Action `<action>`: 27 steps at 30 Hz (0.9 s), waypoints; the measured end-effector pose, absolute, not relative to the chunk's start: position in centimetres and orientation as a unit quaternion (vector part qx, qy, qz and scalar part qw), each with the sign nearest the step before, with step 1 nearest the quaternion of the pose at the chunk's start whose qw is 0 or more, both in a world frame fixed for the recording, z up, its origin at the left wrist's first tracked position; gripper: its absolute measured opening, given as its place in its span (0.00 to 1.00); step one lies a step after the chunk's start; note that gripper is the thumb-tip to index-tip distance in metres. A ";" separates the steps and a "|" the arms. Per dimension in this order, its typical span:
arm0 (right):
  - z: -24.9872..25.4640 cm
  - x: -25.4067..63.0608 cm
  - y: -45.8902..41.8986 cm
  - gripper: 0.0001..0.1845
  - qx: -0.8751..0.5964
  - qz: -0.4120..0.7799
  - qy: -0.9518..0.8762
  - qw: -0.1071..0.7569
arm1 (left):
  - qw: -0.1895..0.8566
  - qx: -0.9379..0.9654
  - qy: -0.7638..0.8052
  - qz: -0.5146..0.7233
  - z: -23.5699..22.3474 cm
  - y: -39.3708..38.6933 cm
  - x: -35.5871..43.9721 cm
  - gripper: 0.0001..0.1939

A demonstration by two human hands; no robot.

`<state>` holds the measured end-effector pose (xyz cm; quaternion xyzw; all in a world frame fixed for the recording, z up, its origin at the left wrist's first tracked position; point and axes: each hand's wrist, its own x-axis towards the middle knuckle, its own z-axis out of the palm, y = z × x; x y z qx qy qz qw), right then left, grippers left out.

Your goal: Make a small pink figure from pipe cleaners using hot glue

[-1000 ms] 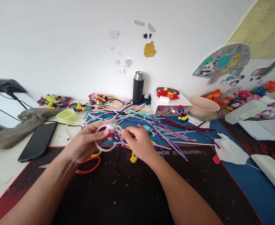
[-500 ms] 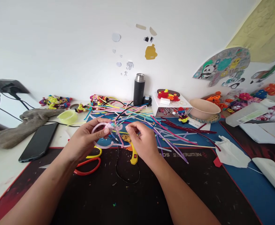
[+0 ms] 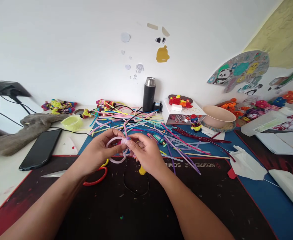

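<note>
A pipe-cleaner piece (image 3: 124, 141), pale pink with large curved loops and a small purplish bundle on top, is held between my two hands over the desk. My left hand (image 3: 96, 151) pinches it from the left, the loops standing out beneath the fingers. From the right, my right hand (image 3: 147, 153) closes thumb and fingers on the bundled end. Below the left wrist lie scissors (image 3: 96, 182) with red and yellow handles, partly covered by my forearm. A yellow hot glue gun (image 3: 142, 171) is mostly hidden behind my right hand.
Loose coloured pipe cleaners (image 3: 141, 116) spread behind my hands. A black thermos (image 3: 149, 96) stands by the wall near a white box (image 3: 171, 116) and a pinkish bowl (image 3: 217, 116). At left lie a phone (image 3: 40, 150) and a grey plush item (image 3: 24, 135); the dark mat (image 3: 126, 213) is in front.
My right hand drew away from the pipe-cleaner piece, then came back left and gripped its bundled end. The piece turned and shifted slightly right in my left hand. The glue gun became mostly covered again.
</note>
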<state>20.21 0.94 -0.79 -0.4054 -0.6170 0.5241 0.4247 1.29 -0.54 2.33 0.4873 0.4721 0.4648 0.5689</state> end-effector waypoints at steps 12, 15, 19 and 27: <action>-0.9 20.2 1.2 0.17 -0.407 0.571 -0.571 0.427 | 0.599 0.455 0.456 0.475 2.0 -0.5 1.5 0.21; -0.9 20.1 1.1 0.17 -0.405 0.568 -0.572 0.432 | 0.597 0.471 0.455 0.463 1.9 -0.5 1.3 0.19; -0.8 20.2 1.0 0.17 -0.407 0.565 -0.573 0.431 | 0.597 0.476 0.454 0.460 2.0 -0.4 1.4 0.18; -0.8 20.1 1.0 0.18 -0.417 0.553 -0.585 0.422 | 0.563 0.493 0.468 0.470 2.0 -0.4 1.6 0.19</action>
